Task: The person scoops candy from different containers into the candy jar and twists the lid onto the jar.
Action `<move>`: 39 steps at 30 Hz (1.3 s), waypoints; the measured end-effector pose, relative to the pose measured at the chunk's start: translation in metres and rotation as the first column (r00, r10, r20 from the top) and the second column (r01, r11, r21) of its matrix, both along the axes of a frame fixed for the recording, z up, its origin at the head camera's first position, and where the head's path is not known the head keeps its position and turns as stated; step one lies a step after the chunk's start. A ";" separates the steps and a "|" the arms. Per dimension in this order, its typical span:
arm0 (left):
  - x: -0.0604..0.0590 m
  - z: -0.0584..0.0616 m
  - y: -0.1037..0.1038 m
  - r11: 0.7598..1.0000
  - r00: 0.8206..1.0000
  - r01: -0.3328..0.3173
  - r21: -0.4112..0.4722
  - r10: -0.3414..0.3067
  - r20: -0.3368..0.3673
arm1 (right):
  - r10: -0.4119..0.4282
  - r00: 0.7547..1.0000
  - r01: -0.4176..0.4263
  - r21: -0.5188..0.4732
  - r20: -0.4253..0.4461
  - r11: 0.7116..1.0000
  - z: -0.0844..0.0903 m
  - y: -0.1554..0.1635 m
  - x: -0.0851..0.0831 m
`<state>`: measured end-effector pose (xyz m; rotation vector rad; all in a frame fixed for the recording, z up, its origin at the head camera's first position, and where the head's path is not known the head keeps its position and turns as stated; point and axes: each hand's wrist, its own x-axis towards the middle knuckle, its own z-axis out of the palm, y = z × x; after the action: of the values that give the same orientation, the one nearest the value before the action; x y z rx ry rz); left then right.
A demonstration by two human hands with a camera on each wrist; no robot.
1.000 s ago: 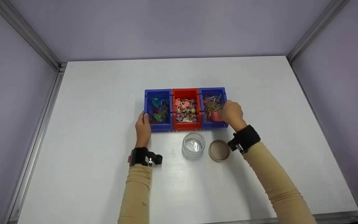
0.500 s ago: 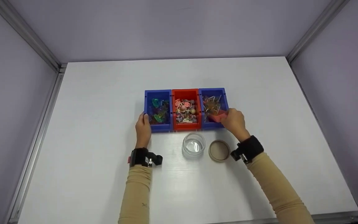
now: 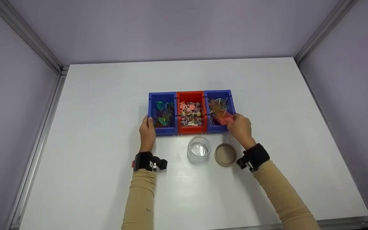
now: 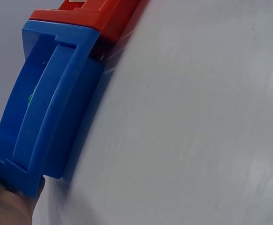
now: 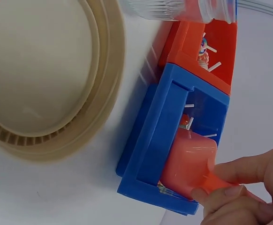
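Observation:
My right hand pinches the handle of a pink plastic scoop. The scoop's bowl sits tilted inside the right blue bin, among small amber and red candies on white sticks. In the right wrist view, thumb and fingers close around the handle at the bin's outer side. My left hand holds the left blue bin by its near outer corner, thumb on the rim. That bin contains green and dark translucent pieces.
Between the blue bins stands a red bin of small lollipops. A clear glass jar, its top uncovered, stands in front of it. Right of the jar lies a round beige lid. Walls border the white table.
My right hand has moved down toward the near outer side of the right bin, turning the scoop so that its bowl shows more. The left hand has stayed in place.

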<state>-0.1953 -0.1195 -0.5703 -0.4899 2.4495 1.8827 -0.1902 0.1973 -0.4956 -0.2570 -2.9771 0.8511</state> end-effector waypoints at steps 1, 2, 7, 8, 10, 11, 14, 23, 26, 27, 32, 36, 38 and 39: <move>0.000 0.000 0.000 1.000 1.000 0.001 -0.001 -0.001 -0.002 | -0.003 1.000 0.003 -0.002 0.003 1.000 0.000 0.000 0.000; 0.000 0.000 0.000 1.000 1.000 0.001 -0.001 -0.001 -0.005 | -0.006 1.000 0.006 -0.005 0.007 1.000 -0.001 0.000 0.001; 0.000 0.000 0.000 1.000 1.000 -0.008 -0.010 0.008 -0.024 | -0.007 1.000 0.007 -0.031 0.011 0.999 -0.006 0.001 0.002; 0.001 0.000 0.001 1.000 1.000 -0.010 -0.015 0.010 -0.025 | -0.005 1.000 0.006 -0.039 0.012 0.999 -0.008 0.002 0.003; 0.000 0.001 0.001 1.000 1.000 -0.009 -0.021 0.009 -0.025 | -0.007 1.000 0.007 -0.051 0.007 0.999 -0.013 0.003 0.004; 0.000 0.001 0.001 1.000 1.000 -0.009 -0.024 0.008 -0.025 | -0.007 1.000 0.007 -0.055 0.002 0.998 -0.017 0.003 0.005; 0.000 0.002 0.001 0.999 1.000 -0.015 -0.036 0.014 -0.026 | -0.013 1.000 0.012 -0.069 -0.013 0.998 -0.026 0.004 0.008; 0.000 0.004 0.001 0.999 1.000 -0.024 -0.026 0.023 -0.012 | -0.030 0.996 0.020 -0.107 -0.088 0.994 -0.039 0.004 0.014; 0.001 0.002 0.002 0.999 1.000 -0.020 -0.030 0.020 -0.018 | -0.042 0.993 0.028 -0.122 -0.114 0.992 -0.040 0.005 0.016; 0.001 0.002 0.002 0.999 1.000 -0.019 -0.032 0.018 -0.024 | -0.045 0.991 0.029 -0.126 -0.122 0.992 -0.040 0.005 0.017; 0.000 0.002 0.003 0.998 0.998 -0.037 -0.043 0.035 -0.054 | -0.045 0.989 0.024 -0.144 -0.144 0.989 -0.042 0.007 0.018; 0.001 0.003 0.002 0.998 0.997 -0.052 -0.047 0.049 -0.058 | -0.036 0.988 0.012 -0.162 -0.147 0.987 -0.045 0.008 0.019; 0.001 0.003 0.002 0.998 0.998 -0.049 -0.046 0.047 -0.053 | -0.035 0.989 0.009 -0.179 -0.146 0.984 -0.046 0.009 0.019; 0.001 0.003 0.002 0.998 0.998 -0.048 -0.043 0.046 -0.050 | -0.037 0.989 0.009 -0.190 -0.144 0.982 -0.046 0.009 0.019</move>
<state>-0.1943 -0.1172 -0.5677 -0.5143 2.5373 1.8835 -0.1708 0.2067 -0.5419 -0.2231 -2.7559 1.1000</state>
